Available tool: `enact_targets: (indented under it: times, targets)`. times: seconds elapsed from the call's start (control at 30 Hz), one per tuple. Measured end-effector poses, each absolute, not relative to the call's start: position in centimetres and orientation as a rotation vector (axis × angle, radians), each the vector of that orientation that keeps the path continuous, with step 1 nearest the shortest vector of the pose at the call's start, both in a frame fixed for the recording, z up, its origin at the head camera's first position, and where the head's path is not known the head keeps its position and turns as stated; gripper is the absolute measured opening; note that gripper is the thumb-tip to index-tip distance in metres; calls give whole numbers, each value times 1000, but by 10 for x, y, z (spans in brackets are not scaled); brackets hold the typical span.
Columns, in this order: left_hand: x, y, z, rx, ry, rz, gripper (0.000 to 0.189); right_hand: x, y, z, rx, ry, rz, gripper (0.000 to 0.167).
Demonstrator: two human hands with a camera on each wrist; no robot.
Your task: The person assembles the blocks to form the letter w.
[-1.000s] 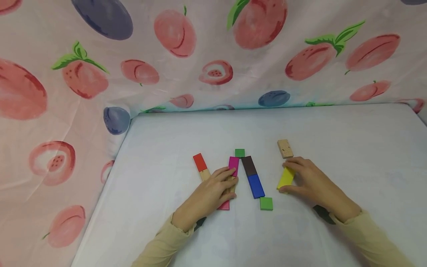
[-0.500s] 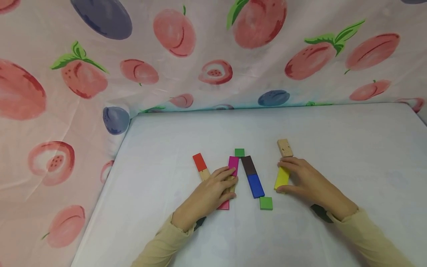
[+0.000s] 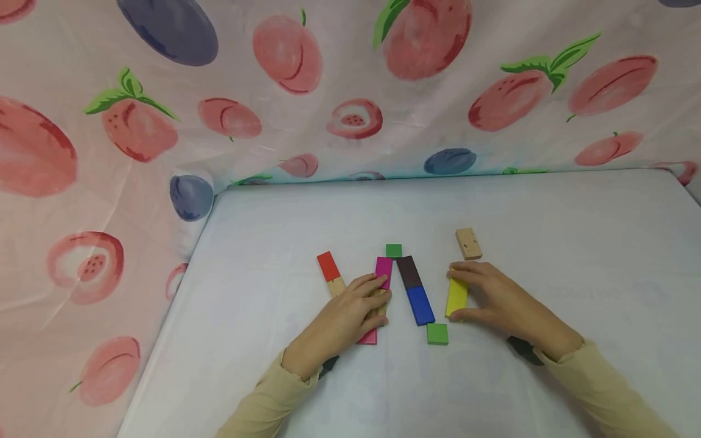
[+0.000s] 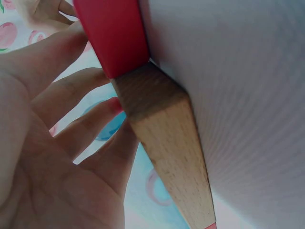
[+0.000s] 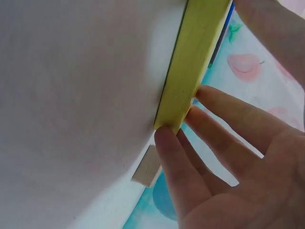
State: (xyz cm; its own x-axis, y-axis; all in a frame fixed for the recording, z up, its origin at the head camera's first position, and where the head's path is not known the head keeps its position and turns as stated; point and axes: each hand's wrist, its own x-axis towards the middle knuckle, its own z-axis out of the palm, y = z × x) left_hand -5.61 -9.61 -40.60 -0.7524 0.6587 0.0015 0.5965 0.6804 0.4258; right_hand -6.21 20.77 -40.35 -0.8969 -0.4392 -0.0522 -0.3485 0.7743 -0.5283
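Observation:
My right hand (image 3: pixel 504 298) holds a yellow wooden block (image 3: pixel 457 297) flat on the table, thumb at its near end and fingers at its far end. In the right wrist view the same yellow block (image 5: pixel 188 67) lies along those fingertips. Farther left, my left hand (image 3: pixel 336 316) rests over a row of blocks with its fingers extended. A magenta block (image 3: pixel 384 266) shows beyond them and a pink block (image 3: pixel 369 337) on the near side. Much of a plain wood block (image 4: pixel 174 157) between is hidden from above.
Right of the left hand, a dark brown block (image 3: pixel 409 271) and a blue block (image 3: pixel 420 305) form a slanted line, with green squares (image 3: pixel 394 250) at both ends. A red block (image 3: pixel 328 266) lies left; a speckled wood block (image 3: pixel 468 244) lies behind the right hand.
My right hand has slid the yellow block left, toward the blue one, and turned it more upright in the head view. The left hand has stayed in place.

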Motion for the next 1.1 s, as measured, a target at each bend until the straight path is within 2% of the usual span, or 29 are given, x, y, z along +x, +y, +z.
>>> enact_targets:
  times: [1.1]
  targets:
    - [-56,-96,-408,1028,2745,595,47,-58,201,-406,-670,2810,-711,74]
